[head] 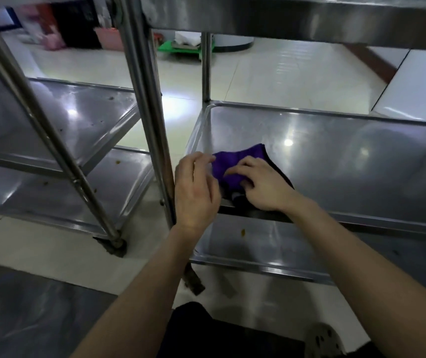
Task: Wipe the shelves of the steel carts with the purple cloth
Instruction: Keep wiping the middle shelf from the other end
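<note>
Nearest, dark trousers and a pale, dark-spotted shoe sit over glossy cream floor tiles. Two bare forearms reach up to the right-hand steel cart, whose smooth middle shelf with its rounded rim mirrors the ceiling lights. On that shelf's near left corner lies the soft, crumpled purple cloth, dark along its right edge. The right hand rests on the cloth's near right part, fingers bent and digging into the fabric, bunching it. The left hand hovers over the shelf's near rim, fingers arched, tips at the cloth's left edge (blur hides whether they pinch it). Below, the lower shelf carries a brown speck. A round steel post stands just left of the left hand. Beyond it, the shelves of a second steel cart show scattered brown spots. Far off stand a green platform and a pink bin.
</note>
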The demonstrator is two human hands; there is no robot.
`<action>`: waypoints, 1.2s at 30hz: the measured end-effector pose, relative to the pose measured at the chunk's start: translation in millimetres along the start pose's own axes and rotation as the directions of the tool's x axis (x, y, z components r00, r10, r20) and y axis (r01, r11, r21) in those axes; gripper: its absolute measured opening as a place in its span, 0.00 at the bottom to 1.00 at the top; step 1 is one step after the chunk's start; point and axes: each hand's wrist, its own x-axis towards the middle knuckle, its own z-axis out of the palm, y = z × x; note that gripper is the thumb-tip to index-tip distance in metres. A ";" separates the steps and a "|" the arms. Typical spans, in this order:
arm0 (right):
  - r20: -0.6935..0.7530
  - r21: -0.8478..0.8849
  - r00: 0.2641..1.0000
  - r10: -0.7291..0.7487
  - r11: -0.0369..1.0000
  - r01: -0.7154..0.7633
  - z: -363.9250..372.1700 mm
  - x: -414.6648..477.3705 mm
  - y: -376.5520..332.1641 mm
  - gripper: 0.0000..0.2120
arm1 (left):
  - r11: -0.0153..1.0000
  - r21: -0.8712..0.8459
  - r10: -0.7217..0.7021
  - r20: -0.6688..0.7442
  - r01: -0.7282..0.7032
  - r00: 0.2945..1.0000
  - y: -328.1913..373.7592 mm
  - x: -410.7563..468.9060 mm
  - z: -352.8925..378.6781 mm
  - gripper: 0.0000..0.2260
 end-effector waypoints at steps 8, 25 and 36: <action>0.008 0.084 0.991 -0.130 0.988 0.129 18.3 10.1 -44.0 0.21 | 0.923 -0.063 -0.385 -0.112 0.380 0.916 -30.2 18.4 -62.9 0.24; 0.045 0.025 0.997 0.067 0.997 -0.068 16.8 105.3 -47.3 0.23 | 0.920 -0.095 -0.373 0.092 0.381 0.923 -46.1 29.9 -50.2 0.14; -0.040 0.127 0.998 -0.043 0.991 0.048 6.1 -37.9 -54.5 0.21 | 0.942 0.067 -0.310 -0.194 0.327 0.931 -18.8 -15.7 -54.8 0.15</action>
